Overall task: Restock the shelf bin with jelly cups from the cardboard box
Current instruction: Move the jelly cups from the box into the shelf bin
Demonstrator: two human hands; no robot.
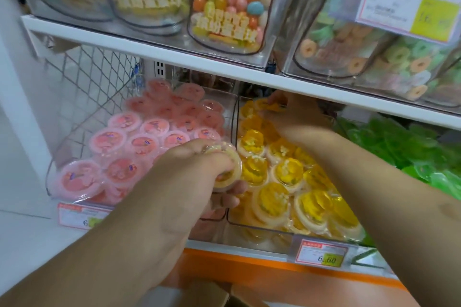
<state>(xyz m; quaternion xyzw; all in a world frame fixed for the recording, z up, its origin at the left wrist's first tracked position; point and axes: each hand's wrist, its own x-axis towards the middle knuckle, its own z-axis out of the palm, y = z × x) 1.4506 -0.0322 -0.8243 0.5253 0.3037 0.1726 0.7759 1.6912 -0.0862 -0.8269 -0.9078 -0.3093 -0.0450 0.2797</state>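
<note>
Jelly cups, the yellow ones, are what both hands are busy with: the left hand [212, 169] has its fingers curled round a small stack of yellow cups [228, 173], how many I cannot tell, held just at the front left corner of the clear shelf bin [233, 217]. The bin lies to the right of that grip and runs away from the person toward the back of the shelf, so the cups need only go a little rightward and down. The right hand [294, 109] is deep at the bin's far end, pinching one yellow cup [268, 104] there. The left hand is the nearer to the open front rows. I count roughly fifteen yellow cups [274, 200] lying visible in the bin, though blur makes that loose. Beside it sits one bin of pink cups [117, 169], and green packets [409, 147] lie to the right. A corner of the cardboard box [199, 294] shows below.
</note>
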